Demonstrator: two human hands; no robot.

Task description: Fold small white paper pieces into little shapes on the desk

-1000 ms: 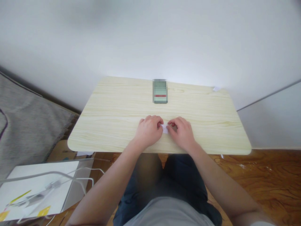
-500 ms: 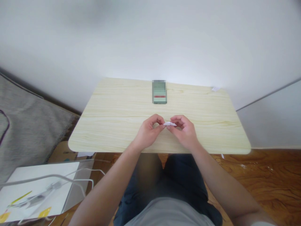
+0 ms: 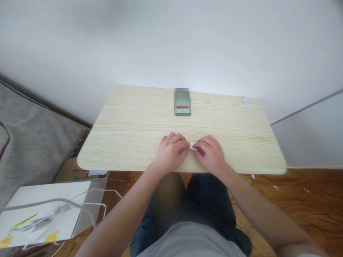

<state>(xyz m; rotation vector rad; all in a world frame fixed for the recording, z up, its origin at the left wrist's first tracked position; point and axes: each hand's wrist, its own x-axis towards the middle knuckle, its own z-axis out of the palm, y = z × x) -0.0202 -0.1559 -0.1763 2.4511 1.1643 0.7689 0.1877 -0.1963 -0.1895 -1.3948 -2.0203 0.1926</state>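
A small folded piece of white paper (image 3: pixel 192 146) is held between my two hands, just above or on the table near its front edge; I cannot tell which. My left hand (image 3: pixel 172 151) pinches its left end between thumb and fingertips. On the other side, my right hand (image 3: pixel 210 154) grips the right end in the same way. Fingers cover most of the paper, so its full shape is hidden. Beyond the hands, a phone-sized dark green object (image 3: pixel 182 102) with a blurred face lies at the back of the table.
The pale wood-grain table (image 3: pixel 128 121) stands against a white wall. A white scrap (image 3: pixel 247 99) lies at its back right corner. At lower left are a white box (image 3: pixel 45 214) with looping white cables (image 3: pixel 64 200) and a grey cloth (image 3: pixel 32 139).
Both hands have turned more palm-down and come slightly nearer to me, keeping hold of the paper. The fingers now cover more of it, and the paper looks tilted differently.
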